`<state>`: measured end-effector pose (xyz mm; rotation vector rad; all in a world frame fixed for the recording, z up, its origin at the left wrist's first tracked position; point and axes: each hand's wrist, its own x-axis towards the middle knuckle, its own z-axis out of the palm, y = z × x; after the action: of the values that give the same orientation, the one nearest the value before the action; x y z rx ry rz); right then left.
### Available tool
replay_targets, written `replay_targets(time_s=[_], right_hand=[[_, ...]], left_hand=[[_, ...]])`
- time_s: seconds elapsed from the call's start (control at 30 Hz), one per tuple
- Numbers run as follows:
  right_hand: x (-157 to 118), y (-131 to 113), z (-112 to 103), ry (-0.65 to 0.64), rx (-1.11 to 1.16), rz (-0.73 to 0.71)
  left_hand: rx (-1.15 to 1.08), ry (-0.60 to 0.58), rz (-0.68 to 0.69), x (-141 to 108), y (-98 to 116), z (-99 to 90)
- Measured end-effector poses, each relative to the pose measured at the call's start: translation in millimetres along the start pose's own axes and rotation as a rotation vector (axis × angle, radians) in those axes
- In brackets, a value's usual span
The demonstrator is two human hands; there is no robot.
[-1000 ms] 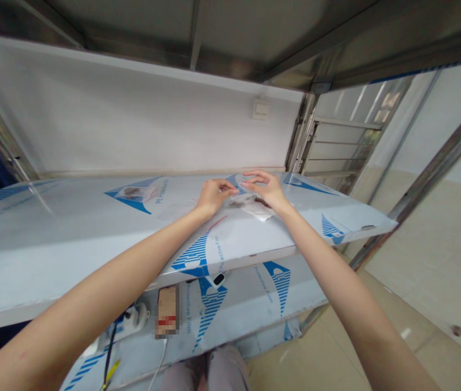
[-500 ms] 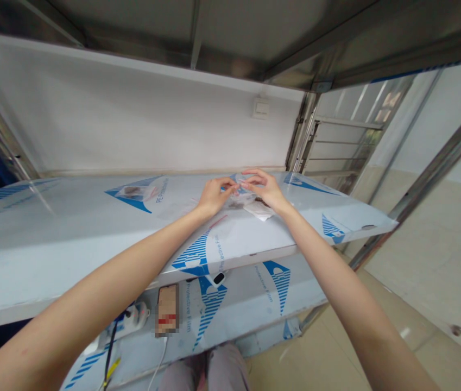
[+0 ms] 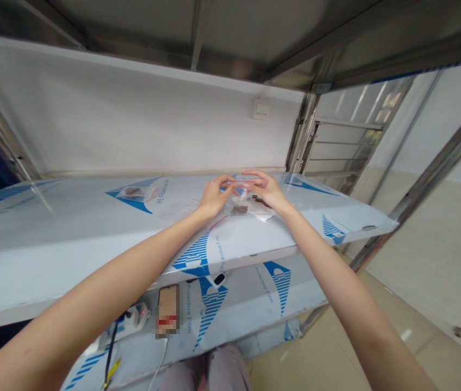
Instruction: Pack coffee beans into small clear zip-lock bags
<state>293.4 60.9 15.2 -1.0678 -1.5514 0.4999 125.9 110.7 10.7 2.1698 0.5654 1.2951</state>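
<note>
Mid-frame, my left hand point(image 3: 214, 197) and right hand point(image 3: 270, 191) pinch clear bag point(image 3: 244, 192), fingertips nearly closed; probably light, limp, slippery, best held by rim.

The tabletop point(image 3: 132, 239) is pale blue-grey, printed with bright blue triangles striped along one side — blue lettering beside them. At the centre, small reddish-brown pieces point(image 3: 240, 209) show against a clear bag point(image 3: 234, 217) with a red line, and the sheet point(image 3: 263, 215) next to them is white. Lower left of centre, the phone point(image 3: 167, 310) shows tan with a red band — the cable point(image 3: 159, 361) below it white. The wall point(image 3: 152, 117) is off-white.
</note>
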Motion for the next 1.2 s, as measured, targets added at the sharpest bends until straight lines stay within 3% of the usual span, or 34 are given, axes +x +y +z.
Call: replay_targets(time_s=[0.47,0.8,1.2], right_hand=[[-3.1,-2.9,2.0,0.048,-0.085,-0.055],[-3.7,-2.9,2.0,-0.012,-0.095,-0.047],[-3.8,-1.5,4.2,-0.014,-0.124,-0.076]], left_hand=[[0.066,-0.010,0.027,4.8,-0.1,-1.7],[-0.013,-0.098,-0.001,0.6,1.4,-0.6],[0.146,-0.102,-0.002,2.6,-0.4,1.4]])
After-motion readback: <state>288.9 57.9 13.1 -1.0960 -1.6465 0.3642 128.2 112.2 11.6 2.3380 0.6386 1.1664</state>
